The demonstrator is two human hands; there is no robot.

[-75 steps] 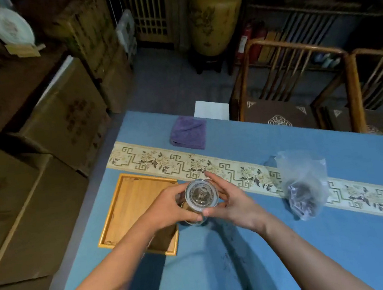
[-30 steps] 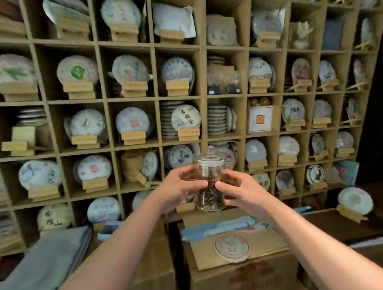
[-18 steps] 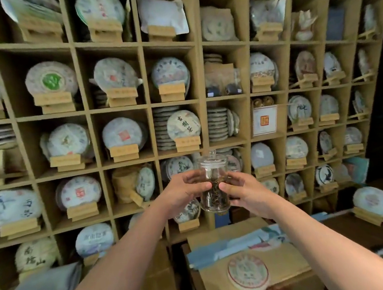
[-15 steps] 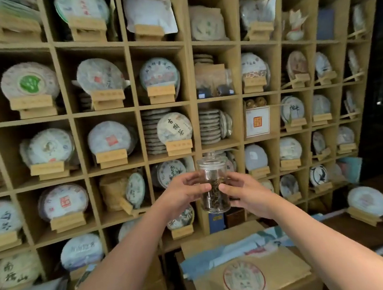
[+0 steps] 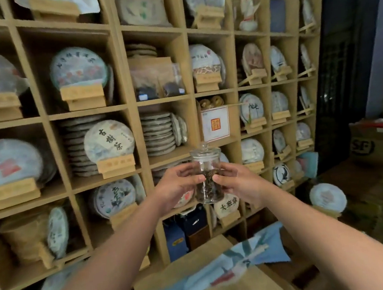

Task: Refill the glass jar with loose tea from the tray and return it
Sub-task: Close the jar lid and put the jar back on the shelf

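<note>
You've carried the jar [image 5: 207, 176], lidded and part-filled, nearer the shelf [image 5: 170, 155] at frame centre; left hand [image 5: 178, 186] and right hand [image 5: 238, 182] clasp it, so only placing remains.

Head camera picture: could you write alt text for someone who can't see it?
Two bare hands, left hand and right hand, hold up a small lidded clear glass jar partly filled with dark loose tea, before a tall wooden grid shelf of paper-wrapped round tea cakes on wooden stands.
</note>
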